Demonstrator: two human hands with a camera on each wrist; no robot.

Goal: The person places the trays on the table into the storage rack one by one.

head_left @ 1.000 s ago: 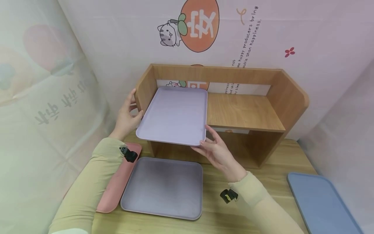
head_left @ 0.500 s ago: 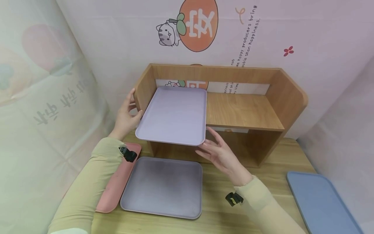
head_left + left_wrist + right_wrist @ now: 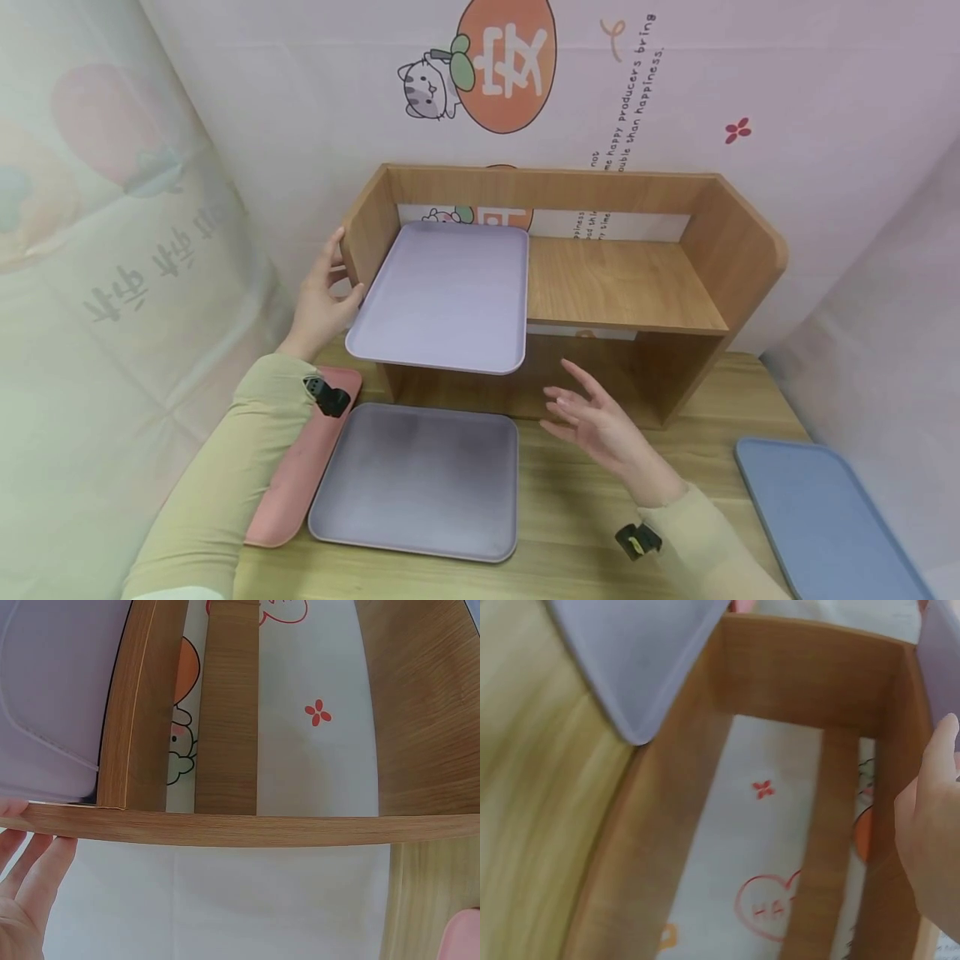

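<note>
A pale lilac tray point(image 3: 442, 296) lies on the upper left of a wooden desktop shelf point(image 3: 622, 279), its front edge jutting past the board. My left hand point(image 3: 318, 304) grips the shelf's left side panel, thumb inside and fingers outside; in the left wrist view those fingers point(image 3: 41, 877) show against the panel's edge. Apart from the tray, my right hand point(image 3: 600, 421) hovers in front of the lower compartment, fingers loosely spread and holding nothing. A greyish purple tray point(image 3: 416, 483) lies on the table below the lilac one.
Left of the purple tray lies a pink tray point(image 3: 300, 467), partly behind my left sleeve. A blue tray point(image 3: 825, 508) rests at the table's right side. Printed cloth point(image 3: 330, 100) hangs behind the shelf and along both sides.
My right hand has let go of the lilac tray's front right corner and drawn back to the right and down. My left hand and the tray stay put.
</note>
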